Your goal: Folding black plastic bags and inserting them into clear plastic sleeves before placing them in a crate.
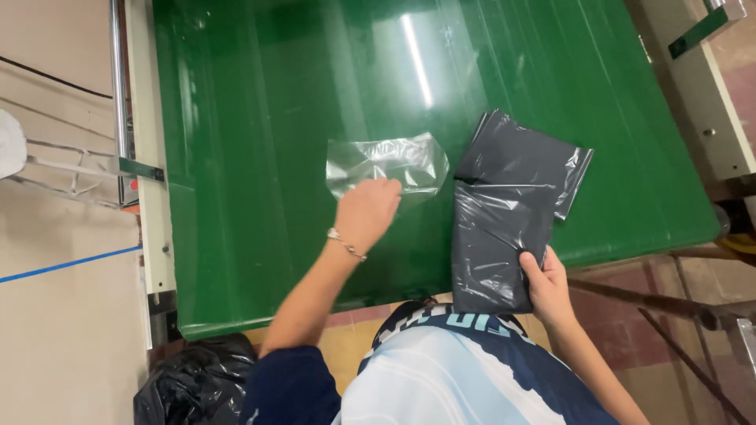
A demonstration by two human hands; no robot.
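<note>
Clear bag (387,163) lies flat near bench centre, on the green bench (260,197). Left hand (367,212) sits at its 6 o'clock edge, fingertips curled down onto the plastic, grip narrow; cannot tell if it pinches the film or just presses it. Bracelet (346,244) on that wrist. Dark bag stack (504,212) at 3 o'clock of the clear bag, just beside it, near end hanging over the bench's front edge. Right hand (547,287) at the stack's 5 o'clock corner, grip closed on it, thumb on top, fingers under. Black sack (193,382) on the floor at 7 o'clock, below the bench's front-left corner. White machine frame (697,102) runs along the bench's 3 o'clock side
</note>
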